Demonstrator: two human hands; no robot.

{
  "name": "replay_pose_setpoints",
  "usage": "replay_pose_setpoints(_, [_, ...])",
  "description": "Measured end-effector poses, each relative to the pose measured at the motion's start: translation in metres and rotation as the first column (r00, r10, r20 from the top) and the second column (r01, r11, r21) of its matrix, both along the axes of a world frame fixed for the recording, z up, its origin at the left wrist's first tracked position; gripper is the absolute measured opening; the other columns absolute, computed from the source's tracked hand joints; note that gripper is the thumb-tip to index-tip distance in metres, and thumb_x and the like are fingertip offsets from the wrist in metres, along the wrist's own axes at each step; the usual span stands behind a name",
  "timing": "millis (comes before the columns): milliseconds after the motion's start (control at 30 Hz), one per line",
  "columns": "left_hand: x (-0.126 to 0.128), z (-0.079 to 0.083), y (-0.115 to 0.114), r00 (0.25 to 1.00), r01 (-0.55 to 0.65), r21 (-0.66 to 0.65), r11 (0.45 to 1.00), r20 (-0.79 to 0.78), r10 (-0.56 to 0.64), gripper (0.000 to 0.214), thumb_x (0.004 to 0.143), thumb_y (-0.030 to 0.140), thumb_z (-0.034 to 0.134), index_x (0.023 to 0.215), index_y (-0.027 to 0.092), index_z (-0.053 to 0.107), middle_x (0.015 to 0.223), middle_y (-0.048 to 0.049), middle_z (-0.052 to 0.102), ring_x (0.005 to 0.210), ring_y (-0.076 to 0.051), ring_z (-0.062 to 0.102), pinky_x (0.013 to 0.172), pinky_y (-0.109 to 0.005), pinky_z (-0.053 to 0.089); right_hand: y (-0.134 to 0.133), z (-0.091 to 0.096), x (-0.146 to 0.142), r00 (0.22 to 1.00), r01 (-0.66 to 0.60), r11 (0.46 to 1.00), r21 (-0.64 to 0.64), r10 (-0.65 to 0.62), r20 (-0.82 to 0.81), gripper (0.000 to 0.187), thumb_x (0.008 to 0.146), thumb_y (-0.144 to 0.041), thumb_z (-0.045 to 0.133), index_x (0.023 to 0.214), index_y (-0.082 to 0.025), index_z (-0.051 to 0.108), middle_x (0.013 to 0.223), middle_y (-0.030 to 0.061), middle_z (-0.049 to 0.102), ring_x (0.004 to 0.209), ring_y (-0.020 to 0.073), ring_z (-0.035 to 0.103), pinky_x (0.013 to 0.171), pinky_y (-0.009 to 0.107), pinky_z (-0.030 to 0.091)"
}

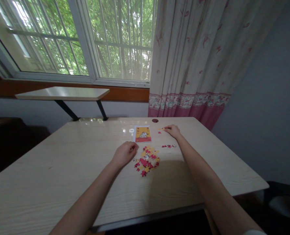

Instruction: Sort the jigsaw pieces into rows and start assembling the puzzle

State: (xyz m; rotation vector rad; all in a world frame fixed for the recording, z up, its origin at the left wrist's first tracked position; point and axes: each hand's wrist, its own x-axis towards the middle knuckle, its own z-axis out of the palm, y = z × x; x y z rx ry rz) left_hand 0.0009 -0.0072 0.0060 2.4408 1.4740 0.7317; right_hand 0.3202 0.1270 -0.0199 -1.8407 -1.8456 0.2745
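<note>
My right hand (172,130) reaches to the back of the desk, its fingertips pinched on a small yellow jigsaw puzzle piece (163,129). A red puzzle piece (159,133) lies just left of those fingertips. Nearer to me, a short row of joined red and white pieces (169,146) rests beneath my right wrist. My left hand (125,152) is curled closed on the desktop, beside a heap of red, yellow and white puzzle pieces (148,160); whatever its fingers hold is hidden. Behind the heap lies a picture card (143,134) with a white cartoon animal on yellow and red.
The pale wooden desk (81,163) has a raised shelf (64,93) on black legs at the back left. A round cable hole (155,120) sits near the back edge. Beyond are a barred window (120,42) and a patterned curtain (184,58).
</note>
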Motion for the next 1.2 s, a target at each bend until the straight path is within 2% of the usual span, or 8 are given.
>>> replay_pose_setpoints(533, [-0.001, -0.001, 0.002, 0.999, -0.011, 0.002, 1.0, -0.037, 0.011, 0.018, 0.081, 0.024, 0.045, 0.083, 0.017, 0.062, 0.082, -0.0064, 0.063, 0.078, -0.019, 0.056, 0.068, -0.027, 0.041, -0.009, 0.008, -0.002, 0.999, -0.009, 1.0, 0.016, 0.01, -0.045, 0.033, 0.075, -0.041, 0.06, 0.102, -0.023, 0.067, 0.103, 0.0046, 0.068, 0.099, 0.0195, 0.058, 0.089, 0.033, 0.04])
replay_pose_setpoints(633, [0.0, 0.0, 0.001, 0.999, -0.006, -0.01, 1.0, -0.036, 0.005, 0.019, 0.082, 0.024, 0.044, 0.084, 0.017, 0.062, 0.082, -0.0068, 0.063, 0.078, -0.019, 0.056, 0.069, -0.027, 0.041, -0.026, 0.018, -0.007, 0.998, -0.045, 0.998, 0.045, 0.047, -0.049, 0.029, 0.079, -0.037, 0.056, 0.102, -0.023, 0.067, 0.104, 0.0048, 0.067, 0.099, 0.0185, 0.057, 0.089, 0.033, 0.039])
replay_pose_setpoints(733, [0.001, 0.001, 0.0, 0.999, 0.035, -0.04, 0.999, -0.032, -0.036, 0.022, 0.083, 0.025, 0.044, 0.085, 0.017, 0.064, 0.083, -0.007, 0.064, 0.078, -0.019, 0.057, 0.069, -0.027, 0.042, -0.058, 0.03, -0.019, 0.98, -0.197, 0.975, 0.101, 0.198, -0.004, 0.024, 0.08, -0.036, 0.055, 0.096, -0.025, 0.069, 0.103, 0.0039, 0.066, 0.099, 0.0193, 0.055, 0.089, 0.034, 0.037])
replay_pose_setpoints(833, [0.003, 0.0, -0.001, 0.996, 0.084, -0.06, 0.995, -0.015, -0.085, 0.024, 0.084, 0.027, 0.044, 0.09, 0.017, 0.065, 0.088, -0.0076, 0.064, 0.083, -0.019, 0.057, 0.073, -0.028, 0.043, -0.098, 0.038, -0.037, 0.892, -0.449, 0.888, 0.1, 0.438, 0.111, 0.021, 0.082, -0.035, 0.054, 0.092, -0.025, 0.069, 0.096, 0.0032, 0.067, 0.095, 0.0191, 0.054, 0.088, 0.036, 0.033])
replay_pose_setpoints(900, [0.004, -0.001, -0.002, 0.994, 0.109, -0.051, 0.993, 0.001, -0.109, 0.025, 0.085, 0.027, 0.044, 0.095, 0.017, 0.065, 0.091, -0.0081, 0.064, 0.087, -0.02, 0.056, 0.077, -0.03, 0.043, -0.119, 0.04, -0.049, 0.836, -0.538, 0.838, 0.085, 0.518, 0.183, 0.022, 0.086, -0.034, 0.05, 0.093, -0.024, 0.069, 0.093, 0.0035, 0.067, 0.095, 0.0186, 0.053, 0.087, 0.036, 0.031])
replay_pose_setpoints(967, [0.005, -0.002, -0.002, 0.99, 0.143, -0.022, 0.989, 0.003, -0.143, 0.027, 0.086, 0.026, 0.043, 0.101, 0.017, 0.064, 0.093, -0.0089, 0.062, 0.09, -0.02, 0.054, 0.08, -0.031, 0.042, -0.134, 0.039, -0.059, 0.808, -0.561, 0.825, 0.061, 0.531, 0.255, 0.024, 0.088, -0.033, 0.047, 0.097, -0.024, 0.067, 0.093, 0.0049, 0.066, 0.095, 0.0187, 0.051, 0.086, 0.035, 0.029])
replay_pose_setpoints(1100, [0.009, -0.006, -0.001, 0.972, 0.234, 0.029, 0.972, -0.04, -0.233, 0.033, 0.087, 0.02, 0.039, 0.11, 0.018, 0.063, 0.096, -0.0104, 0.058, 0.09, -0.02, 0.052, 0.081, -0.032, 0.042, -0.144, 0.035, -0.072, 0.779, -0.525, 0.851, -0.024, 0.492, 0.387, 0.027, 0.09, -0.027, 0.043, 0.11, -0.025, 0.062, 0.101, 0.0073, 0.063, 0.097, 0.02, 0.048, 0.083, 0.036, 0.028])
replay_pose_setpoints(1200, [0.01, -0.008, 0.001, 0.972, 0.224, 0.048, 0.973, -0.078, -0.22, 0.033, 0.086, 0.019, 0.041, 0.11, 0.021, 0.064, 0.094, -0.0099, 0.056, 0.088, -0.02, 0.051, 0.08, -0.033, 0.042, -0.147, 0.032, -0.076, 0.774, -0.5, 0.865, -0.047, 0.471, 0.423, 0.029, 0.09, -0.025, 0.042, 0.113, -0.026, 0.06, 0.105, 0.0075, 0.061, 0.098, 0.0205, 0.046, 0.083, 0.036, 0.028])
